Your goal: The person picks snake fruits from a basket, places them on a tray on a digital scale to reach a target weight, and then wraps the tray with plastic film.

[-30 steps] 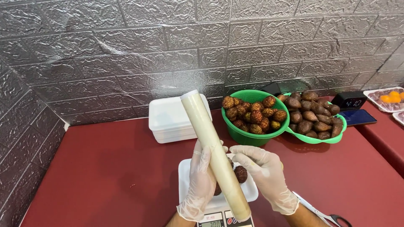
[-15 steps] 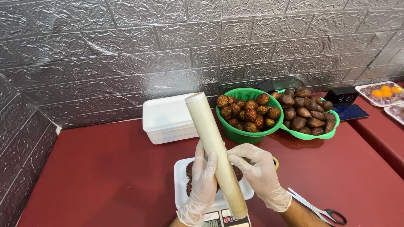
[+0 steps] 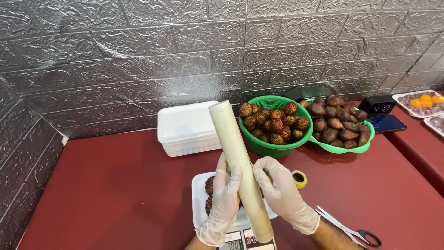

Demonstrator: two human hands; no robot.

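Both my hands wear thin white gloves and grip a long roll of cling film (image 3: 232, 139) that points away from me. My left hand (image 3: 223, 203) wraps its left side; my right hand (image 3: 286, 194) holds its right side. Under the roll lies a white foam tray (image 3: 200, 194) with scaly brown fruits (image 3: 209, 186) on it. The tray rests on a digital scale (image 3: 241, 240) at the bottom edge.
A stack of white foam trays (image 3: 187, 127) sits by the grey wall. A green basket of scaly fruits (image 3: 273, 125) and a green bowl of smooth brown fruits (image 3: 337, 127) stand behind. A tape roll (image 3: 299, 178), scissors (image 3: 349, 226), a phone (image 3: 386, 123), a clock (image 3: 382, 106) lie right.
The view has shifted slightly left and down. Both hands keep hold of the roll, which stays over the tray.
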